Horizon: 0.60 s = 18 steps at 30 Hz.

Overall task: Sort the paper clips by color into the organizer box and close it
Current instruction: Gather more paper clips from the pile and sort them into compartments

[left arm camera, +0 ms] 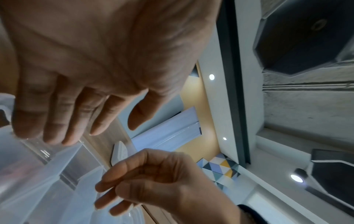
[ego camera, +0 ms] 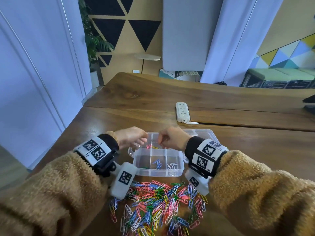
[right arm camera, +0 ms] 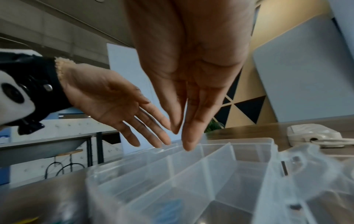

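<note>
Currently:
left hand [ego camera: 132, 137]: fingers loosely spread, holding nothing, over clear plastic organizer box [ego camera: 157, 165].
right hand [ego camera: 172, 139]: fingertips pressed together; clip not visible.
paper clips [ego camera: 158, 203]: loose multicolored wire pile, below both wrists; light, springy, tangle-prone. Likely pinch one loop end.

We saw our left hand [left arm camera: 91, 63] spread with straight fingers over the translucent plastic organizer box [left arm camera: 38, 174], while our right hand [left arm camera: 153, 181], fingers curled, hovered just beside it.

head: high, looking down | wrists: close, low, upward | shared: organizer box [ego camera: 158, 169]
</note>
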### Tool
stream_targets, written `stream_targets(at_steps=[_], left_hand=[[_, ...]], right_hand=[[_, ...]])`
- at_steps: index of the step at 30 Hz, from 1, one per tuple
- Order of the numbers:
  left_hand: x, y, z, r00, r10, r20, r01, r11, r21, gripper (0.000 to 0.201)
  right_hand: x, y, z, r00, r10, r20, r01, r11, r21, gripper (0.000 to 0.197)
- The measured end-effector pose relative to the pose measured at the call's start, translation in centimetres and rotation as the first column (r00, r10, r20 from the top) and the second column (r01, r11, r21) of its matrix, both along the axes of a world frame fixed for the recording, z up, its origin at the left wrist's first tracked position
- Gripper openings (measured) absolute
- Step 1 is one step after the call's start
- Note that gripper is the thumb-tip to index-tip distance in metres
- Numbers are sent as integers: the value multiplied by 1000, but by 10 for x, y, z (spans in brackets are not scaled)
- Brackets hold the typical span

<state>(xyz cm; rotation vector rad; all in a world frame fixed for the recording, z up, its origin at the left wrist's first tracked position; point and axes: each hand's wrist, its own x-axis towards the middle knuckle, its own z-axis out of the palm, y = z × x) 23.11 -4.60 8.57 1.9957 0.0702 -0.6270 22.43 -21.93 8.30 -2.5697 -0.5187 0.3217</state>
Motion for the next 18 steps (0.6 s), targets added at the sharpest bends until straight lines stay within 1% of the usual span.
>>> stream_targets(at_steps=[2, 4, 5, 6, 7, 8, 9, 10, 12, 14, 16, 17, 18], left_hand=[[-27, 12, 6, 993, -104, 54, 101, 993, 59, 20], [-56, 27, 7, 961, -266, 71, 247, 947, 206, 26], [-70, 34, 5, 937, -342, 66, 308, 902, 303, 31], [-82, 40, 1, 909, -413, 57, 354, 836, 420, 38], [-94, 45, -4, 881, -470, 44, 375, 754, 540, 48], [-106, 48, -10, 861, -508, 19, 384, 675, 630, 61], [-116, 50, -17, 856, -516, -17, 386, 618, 685, 76], [-124, 51, -25, 861, -506, -51, 384, 581, 718, 90], [-130, 53, -40, 874, -480, -78, 364, 539, 759, 112], [-133, 54, -49, 885, -460, -69, 331, 519, 788, 124], [-135, 51, -55, 884, -466, -43, 314, 522, 793, 127], [-136, 48, -56, 878, -477, -29, 311, 524, 793, 123], [-136, 42, -57, 873, -488, -11, 307, 530, 791, 114]], right_hand=[[-19, -5, 2, 992, 127, 19, -125, 991, -54, 15], [-38, -8, 0, 972, 231, 47, -226, 970, -84, 16], [-48, -9, 0, 958, 280, 60, -274, 957, -96, 17], [-57, -8, -1, 942, 328, 63, -320, 940, -119, 19], [-65, -7, -3, 923, 381, 50, -370, 917, -147, 22], [-72, -4, -6, 899, 437, 20, -427, 887, -178, 29], [-79, -1, -10, 873, 487, -22, -480, 850, -218, 38], [-84, 3, -14, 850, 522, -67, -519, 810, -273, 49], [-89, 12, -23, 821, 558, -122, -557, 737, -382, 70], [-91, 20, -30, 796, 593, -120, -580, 692, -430, 86], [-90, 27, -37, 790, 602, -114, -582, 678, -450, 100], [-89, 31, -39, 795, 596, -112, -572, 676, -464, 104], [-89, 34, -41, 801, 589, -110, -560, 672, -483, 106]])
